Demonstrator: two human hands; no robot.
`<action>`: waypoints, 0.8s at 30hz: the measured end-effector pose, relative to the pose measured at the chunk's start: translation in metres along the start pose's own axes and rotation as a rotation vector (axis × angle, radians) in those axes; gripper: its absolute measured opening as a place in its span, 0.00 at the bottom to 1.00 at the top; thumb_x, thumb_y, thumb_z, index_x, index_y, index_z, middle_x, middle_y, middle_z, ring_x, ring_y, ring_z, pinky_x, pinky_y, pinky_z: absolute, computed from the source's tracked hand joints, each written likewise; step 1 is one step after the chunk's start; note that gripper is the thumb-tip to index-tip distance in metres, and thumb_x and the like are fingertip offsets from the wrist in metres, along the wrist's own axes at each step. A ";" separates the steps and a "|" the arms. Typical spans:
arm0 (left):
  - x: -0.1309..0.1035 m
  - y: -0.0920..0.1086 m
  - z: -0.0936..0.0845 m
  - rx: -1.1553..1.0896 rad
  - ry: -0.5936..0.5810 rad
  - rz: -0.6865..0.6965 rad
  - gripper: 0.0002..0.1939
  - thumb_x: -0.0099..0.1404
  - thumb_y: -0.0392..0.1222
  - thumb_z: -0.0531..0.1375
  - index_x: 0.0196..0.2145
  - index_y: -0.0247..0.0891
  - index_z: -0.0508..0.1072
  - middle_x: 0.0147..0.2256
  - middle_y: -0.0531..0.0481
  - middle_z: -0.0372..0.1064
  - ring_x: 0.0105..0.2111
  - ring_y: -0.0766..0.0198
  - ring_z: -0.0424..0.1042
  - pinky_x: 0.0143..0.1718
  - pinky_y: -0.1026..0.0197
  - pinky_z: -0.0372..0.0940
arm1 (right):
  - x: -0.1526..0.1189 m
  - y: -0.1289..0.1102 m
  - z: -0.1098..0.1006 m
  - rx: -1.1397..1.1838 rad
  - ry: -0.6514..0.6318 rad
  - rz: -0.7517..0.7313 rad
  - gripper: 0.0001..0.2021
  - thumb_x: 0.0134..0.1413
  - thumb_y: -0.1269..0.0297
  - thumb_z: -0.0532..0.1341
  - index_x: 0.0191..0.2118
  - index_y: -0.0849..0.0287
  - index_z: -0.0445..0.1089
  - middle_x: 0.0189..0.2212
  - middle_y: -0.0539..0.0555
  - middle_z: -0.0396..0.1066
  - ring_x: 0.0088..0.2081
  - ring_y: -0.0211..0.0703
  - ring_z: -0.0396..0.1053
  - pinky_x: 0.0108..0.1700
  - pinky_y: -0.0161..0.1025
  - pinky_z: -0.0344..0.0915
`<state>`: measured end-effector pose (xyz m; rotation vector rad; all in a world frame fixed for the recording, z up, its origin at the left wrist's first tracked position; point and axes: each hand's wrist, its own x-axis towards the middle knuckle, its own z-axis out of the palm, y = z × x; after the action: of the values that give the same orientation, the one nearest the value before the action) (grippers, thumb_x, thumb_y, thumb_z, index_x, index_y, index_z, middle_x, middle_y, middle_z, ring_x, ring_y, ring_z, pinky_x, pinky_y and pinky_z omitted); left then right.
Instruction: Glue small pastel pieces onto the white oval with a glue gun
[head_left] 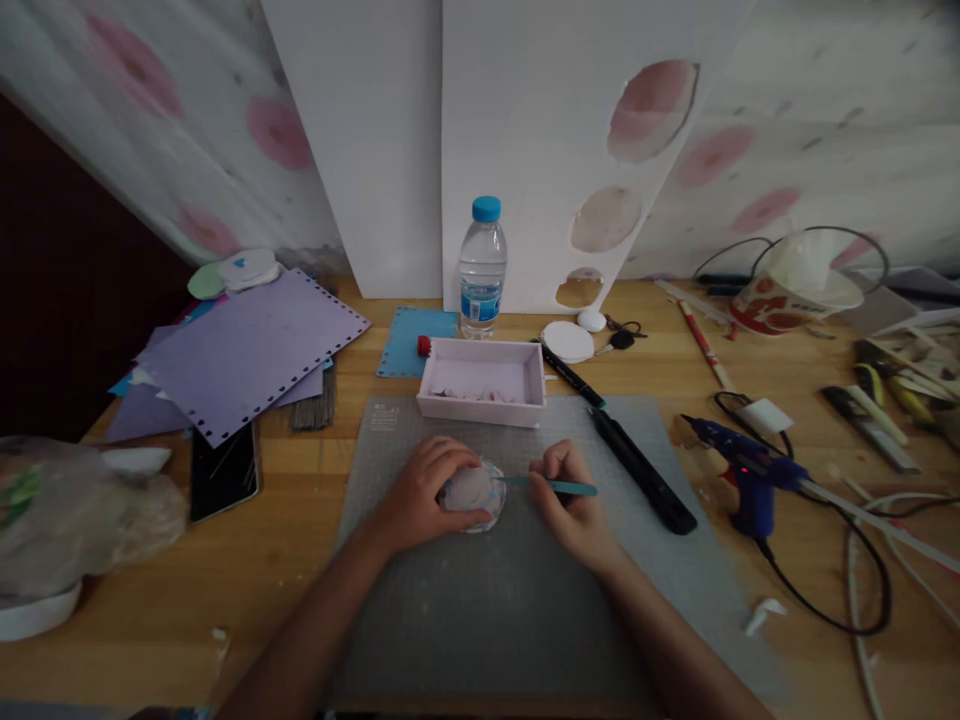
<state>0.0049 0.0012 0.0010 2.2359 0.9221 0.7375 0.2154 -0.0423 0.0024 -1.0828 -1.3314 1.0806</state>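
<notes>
A small round whitish piece (474, 492) with bluish and pinkish bits round its rim rests on the grey cutting mat (480, 600). My left hand (427, 495) holds it from the left, fingers over its back edge and thumb along its front. In my right hand (566, 495) is a thin tool with a teal handle (576, 488), pinched between thumb and fingers. Its thin tip points left and meets the right side of the round piece. Just behind my hands stands a pale pink open box (482, 408) with small bits inside.
A water bottle (482, 280) stands behind the box. Right of my right hand lie a black cutter (643, 470) and a blue glue gun (750, 470) with cables. Purple sheets (259, 350), a phone (223, 475) and a plastic bag (82, 520) are at the left.
</notes>
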 end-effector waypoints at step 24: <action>0.000 -0.001 0.000 -0.006 -0.009 -0.001 0.24 0.54 0.53 0.68 0.45 0.41 0.70 0.42 0.45 0.71 0.46 0.54 0.68 0.49 0.50 0.62 | 0.000 -0.001 -0.001 -0.088 0.000 -0.034 0.09 0.59 0.66 0.57 0.31 0.53 0.53 0.23 0.44 0.53 0.22 0.34 0.51 0.23 0.33 0.50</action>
<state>0.0047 0.0017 0.0004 2.2322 0.9153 0.7284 0.2160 -0.0421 0.0037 -1.1215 -1.4033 1.0047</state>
